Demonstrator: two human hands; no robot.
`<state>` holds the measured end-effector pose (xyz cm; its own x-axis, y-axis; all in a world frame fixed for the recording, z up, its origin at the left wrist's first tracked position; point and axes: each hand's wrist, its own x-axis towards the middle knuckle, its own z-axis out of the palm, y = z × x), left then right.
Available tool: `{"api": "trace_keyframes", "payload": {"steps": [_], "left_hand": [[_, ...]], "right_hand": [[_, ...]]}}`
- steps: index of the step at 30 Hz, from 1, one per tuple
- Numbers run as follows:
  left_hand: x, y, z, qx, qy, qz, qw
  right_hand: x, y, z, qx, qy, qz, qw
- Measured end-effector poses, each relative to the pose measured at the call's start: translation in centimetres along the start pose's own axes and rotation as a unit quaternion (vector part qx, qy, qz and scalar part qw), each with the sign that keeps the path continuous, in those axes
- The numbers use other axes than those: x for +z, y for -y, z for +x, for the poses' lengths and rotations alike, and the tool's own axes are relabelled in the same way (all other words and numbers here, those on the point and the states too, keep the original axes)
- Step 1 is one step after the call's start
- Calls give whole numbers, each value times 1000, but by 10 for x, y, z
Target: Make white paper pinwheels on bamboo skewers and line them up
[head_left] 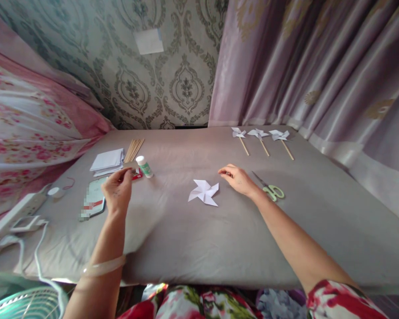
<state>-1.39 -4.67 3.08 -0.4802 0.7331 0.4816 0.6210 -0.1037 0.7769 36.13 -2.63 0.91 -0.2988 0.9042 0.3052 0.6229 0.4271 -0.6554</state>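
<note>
Lettering — none readable anywhere.

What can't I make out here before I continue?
All in the head view:
Left hand, right hand: what they pinch, if anything; too small to tell.
Red packet: partly hidden by the left hand.
Phone: screen details blurred and pixelated.
Round green grille: cut off by the bottom edge.

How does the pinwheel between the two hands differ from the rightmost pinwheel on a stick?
The rightmost pinwheel has a tan stick; the middle pinwheel shows none. The middle pinwheel lies nearer the camera and looks larger; the rightmost pinwheel lies farther back. Both are white.
</note>
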Motion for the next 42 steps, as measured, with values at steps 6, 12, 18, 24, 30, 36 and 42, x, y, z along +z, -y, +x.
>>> {"api": "trace_keyframes", "payload": {"steps": [6,12,18,24,30,36,42], "left_hand": [[-3,10,26,-170,-118,-114,972],[-6,23,47,-191,-202,-138,951],[-11,38,55,-129,-117,-32,984],[-9,48,50,-91,-4,53,994],[3,55,52,-61,82,121,987],[9,61,51,-65,100,169,978],[5,65,50,-43,98,201,974]], "right_hand": [[22,-12,-14,144,-113,145,972],[26,-11,-25,200,-134,127,962],[24,-4,-27,209,-115,87,967],[24,-3,-27,219,-101,69,968],[25,-5,-26,226,-82,49,969],[25,-5,-26,230,-66,45,970],[25,-7,-27,240,-62,48,968]]}}
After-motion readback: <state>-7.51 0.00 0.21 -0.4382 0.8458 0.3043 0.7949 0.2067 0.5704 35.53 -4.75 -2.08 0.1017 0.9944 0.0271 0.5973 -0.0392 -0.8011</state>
